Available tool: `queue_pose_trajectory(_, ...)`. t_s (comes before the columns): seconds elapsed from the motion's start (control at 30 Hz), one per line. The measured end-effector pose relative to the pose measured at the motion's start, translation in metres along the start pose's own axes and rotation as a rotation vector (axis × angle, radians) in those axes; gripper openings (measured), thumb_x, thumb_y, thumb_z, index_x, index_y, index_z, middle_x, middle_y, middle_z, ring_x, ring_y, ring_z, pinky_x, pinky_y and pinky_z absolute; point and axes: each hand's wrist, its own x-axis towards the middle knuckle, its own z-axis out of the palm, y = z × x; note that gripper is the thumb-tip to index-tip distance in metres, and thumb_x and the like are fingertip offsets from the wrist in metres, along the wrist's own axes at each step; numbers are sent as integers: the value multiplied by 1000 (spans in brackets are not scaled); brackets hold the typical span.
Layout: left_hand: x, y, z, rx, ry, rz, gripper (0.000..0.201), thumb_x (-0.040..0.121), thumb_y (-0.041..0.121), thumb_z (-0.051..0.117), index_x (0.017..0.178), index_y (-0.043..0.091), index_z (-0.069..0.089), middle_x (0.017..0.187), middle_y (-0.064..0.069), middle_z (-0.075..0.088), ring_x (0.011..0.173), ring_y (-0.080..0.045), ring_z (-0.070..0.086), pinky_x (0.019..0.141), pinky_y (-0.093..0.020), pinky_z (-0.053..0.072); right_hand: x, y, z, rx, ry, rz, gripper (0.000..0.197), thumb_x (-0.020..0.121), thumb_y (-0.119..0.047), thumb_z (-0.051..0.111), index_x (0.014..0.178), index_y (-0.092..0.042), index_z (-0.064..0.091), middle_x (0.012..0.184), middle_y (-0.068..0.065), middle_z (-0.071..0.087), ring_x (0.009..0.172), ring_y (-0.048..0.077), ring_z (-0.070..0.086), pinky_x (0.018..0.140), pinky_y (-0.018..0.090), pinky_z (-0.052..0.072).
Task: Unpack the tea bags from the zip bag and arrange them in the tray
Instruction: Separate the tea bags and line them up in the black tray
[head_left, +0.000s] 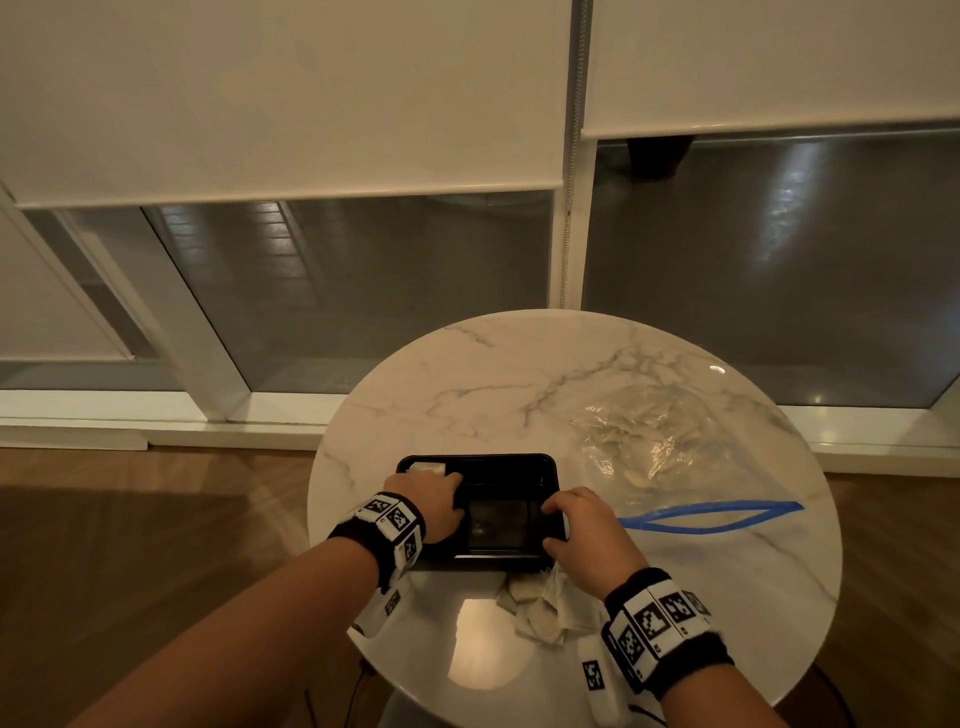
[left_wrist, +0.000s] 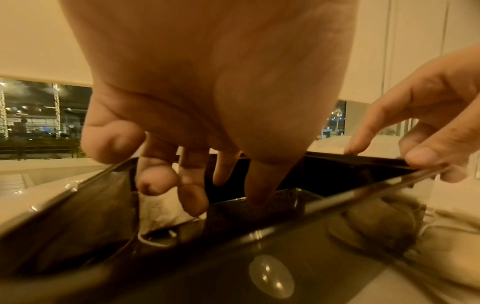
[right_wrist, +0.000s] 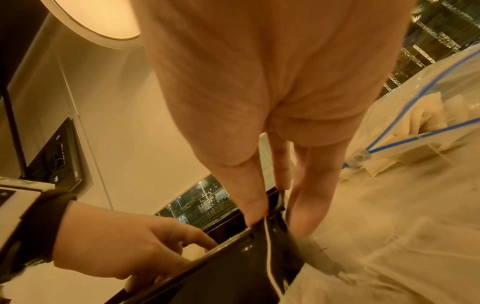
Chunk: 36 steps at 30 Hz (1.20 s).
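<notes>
We see the glossy black rectangular tray (head_left: 498, 475) on the marble surface (head_left: 519, 374). The left hand (head_left: 434, 506) presses spread fingers on a crumpled cream tea bag (head_left: 427, 469) in its far-left corner. The right hand (head_left: 584, 530) pinches the tray's right rim. The clear, blue-zipped zip bag (head_left: 670, 447) lies just beside it, mouth open.

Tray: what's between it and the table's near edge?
A loose pile of tea bags on the table, by the tray's near rim; the head view shows it.
</notes>
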Motion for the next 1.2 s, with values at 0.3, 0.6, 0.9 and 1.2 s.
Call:
queue_pose_trajectory(0.3, -49, 46, -41, -505, 155, 171, 26, 96, 46, 57, 110, 29, 70, 88, 12, 68, 80, -8, 63, 73, -32, 55, -8, 29, -24, 301, 90, 216, 20, 96, -19, 59, 86, -7, 72, 85, 10, 75, 70, 18, 72, 61, 28, 58)
queue_pose_trajectory(0.6, -57, 108, -44, -625, 84, 258, 23, 86, 42, 74, 82, 21, 80, 71, 12, 71, 68, -2, 66, 67, -29, 59, -20, 72, -21, 23, -69, 272, 17, 89, -25, 67, 88, -12, 79, 85, 0, 76, 86, 12, 70, 79, 27, 54)
queue_pose_trajectory(0.9, -46, 108, -28, -362, 137, 84, 24, 80, 33, 76, 103, 29, 73, 97, 8, 72, 92, -16, 67, 76, -32, 56, -15, 79, -2, 10, -86, 320, 68, 81, -31, 77, 142, -16, 51, 146, 8, 41, 131, 25, 50, 111, 34, 42)
queue_pose_trajectory(1.2, -39, 112, -9, -380, 118, 135, 24, 92, 24, 64, 112, 32, 74, 109, 7, 74, 104, -19, 67, 92, -41, 55, -13, 74, 9, -80, -101, 329, 36, 85, -37, 72, 118, -32, 58, 128, 3, 37, 116, 27, 51, 106, 34, 44)
